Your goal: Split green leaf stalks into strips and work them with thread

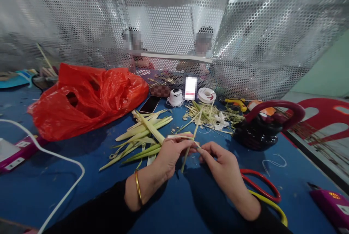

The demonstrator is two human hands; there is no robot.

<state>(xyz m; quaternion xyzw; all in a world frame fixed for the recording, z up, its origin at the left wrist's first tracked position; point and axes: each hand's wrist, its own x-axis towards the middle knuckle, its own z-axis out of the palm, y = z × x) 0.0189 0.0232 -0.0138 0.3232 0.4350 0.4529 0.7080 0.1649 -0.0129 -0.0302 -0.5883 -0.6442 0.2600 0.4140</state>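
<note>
In the middle of the head view, my left hand [171, 154] is closed on some pale green leaf strips [196, 126], which cross one another at the fingertips. Close by on the right, my right hand [219, 159] pinches an end of the same strips between thumb and forefinger. A gold bangle [138, 186] circles my left wrist. Under and beyond the left hand lies a loose pile of long pale green leaves [144, 132]. Behind the hands is a heap of leaf scraps [209, 116]. My fingers hide part of the strips.
A red plastic bag [89, 99] fills the left back. Behind the leaves are a phone [150, 104], a thread spool [176, 97] and a white reel [206, 95]. A black pot with a red handle [256, 130] stands right. A white cable [65, 159] crosses the left. A perforated metal screen [169, 19] borders the back.
</note>
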